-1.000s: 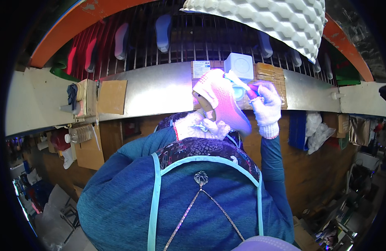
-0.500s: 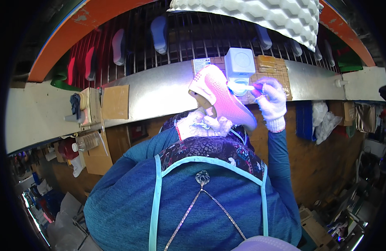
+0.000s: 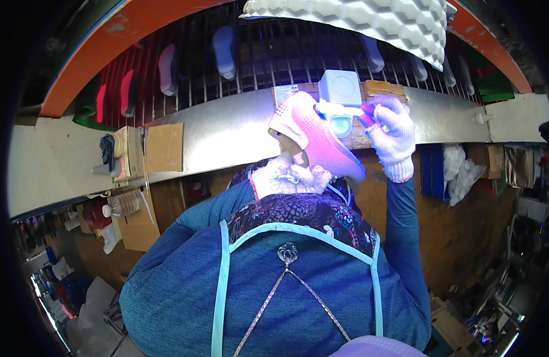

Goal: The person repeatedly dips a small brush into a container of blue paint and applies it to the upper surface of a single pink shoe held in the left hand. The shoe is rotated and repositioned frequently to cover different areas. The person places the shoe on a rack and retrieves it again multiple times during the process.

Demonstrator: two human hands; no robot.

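A pink knitted shoe upper [image 3: 319, 140], brightly lit, is tilted in front of me, with a brownish shoe last showing at its opening. My left hand [image 3: 292, 177], in a worn white glove, is closed around the last at its lower end. In a white knit glove, my right hand [image 3: 393, 128] pinches a slim white brush [image 3: 344, 110]. The brush's tip meets the edge of the upper, though glare hides whether they touch. Beneath the brush stands a small open cup [image 3: 341, 126] with pale liquid, against a white square container [image 3: 340, 87].
Metal bars [image 3: 256, 53] behind the steel ledge [image 3: 221, 128] carry several shoe soles [image 3: 225, 52]. A white padded sheet [image 3: 358, 24] hangs over them. On the left are a cardboard piece [image 3: 165, 147] and a box [image 3: 127, 152]. Beside the cup lies a tan block [image 3: 384, 89].
My right hand has risen slightly and shifted right, and the brush has moved up from the cup to the edge of the upper. The left hand and shoe upper have stayed put.
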